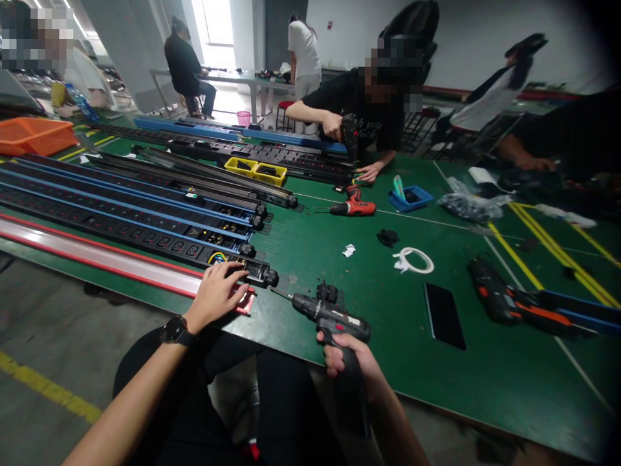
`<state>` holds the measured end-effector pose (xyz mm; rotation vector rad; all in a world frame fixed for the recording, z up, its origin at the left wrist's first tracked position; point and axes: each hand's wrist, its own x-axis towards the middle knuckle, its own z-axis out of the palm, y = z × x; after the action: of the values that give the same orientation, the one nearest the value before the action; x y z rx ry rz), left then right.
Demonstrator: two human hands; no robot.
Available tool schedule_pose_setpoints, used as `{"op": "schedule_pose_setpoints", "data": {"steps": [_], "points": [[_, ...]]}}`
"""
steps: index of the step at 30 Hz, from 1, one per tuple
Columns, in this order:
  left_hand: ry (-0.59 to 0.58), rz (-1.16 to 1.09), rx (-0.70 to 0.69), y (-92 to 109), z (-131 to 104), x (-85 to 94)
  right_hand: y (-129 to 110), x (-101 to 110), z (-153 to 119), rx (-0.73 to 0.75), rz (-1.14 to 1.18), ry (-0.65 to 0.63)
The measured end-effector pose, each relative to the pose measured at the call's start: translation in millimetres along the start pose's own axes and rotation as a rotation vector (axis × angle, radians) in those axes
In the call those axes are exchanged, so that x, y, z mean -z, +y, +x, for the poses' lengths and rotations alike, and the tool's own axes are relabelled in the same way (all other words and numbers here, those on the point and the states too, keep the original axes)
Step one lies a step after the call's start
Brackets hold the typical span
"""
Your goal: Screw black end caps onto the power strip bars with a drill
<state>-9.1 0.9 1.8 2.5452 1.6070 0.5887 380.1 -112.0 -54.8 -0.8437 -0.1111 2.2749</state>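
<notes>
My right hand (347, 355) is wrapped round the grip of a black power drill (334, 318), whose long bit points left toward the end of the nearest black rail. My left hand (218, 292), with a watch on its wrist, rests with fingers spread over the end of that black socket rail (165, 242). Coloured wires (218, 257) show just beyond its fingers. A red-edged pale rail (97, 252) lies along the table's near edge, partly under my left hand. A small black round part (327, 291) sits right behind the drill.
On the green table (301, 252) lie a red drill (356, 207), a phone (444, 316), a white cable coil (420, 260), a blue tray (411, 198) and an orange-black tool (514, 301). Across it, a person (388, 97) holds another drill.
</notes>
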Motion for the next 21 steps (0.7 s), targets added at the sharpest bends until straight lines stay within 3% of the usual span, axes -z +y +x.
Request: {"op": "schedule_pose_setpoints", "data": {"steps": [7, 12, 21], "points": [[0.004, -0.075, -0.061, -4, 35, 0.8, -1, -8, 8, -0.049, -0.034, 0.015], [-0.041, -0.127, -0.097, -7, 60, -8.7, -4, -5, 6, -0.058, -0.058, 0.018], [-0.049, -0.110, -0.094, -11, 57, -24.2, -9, -14, 2, -0.042, -0.121, 0.060]]}}
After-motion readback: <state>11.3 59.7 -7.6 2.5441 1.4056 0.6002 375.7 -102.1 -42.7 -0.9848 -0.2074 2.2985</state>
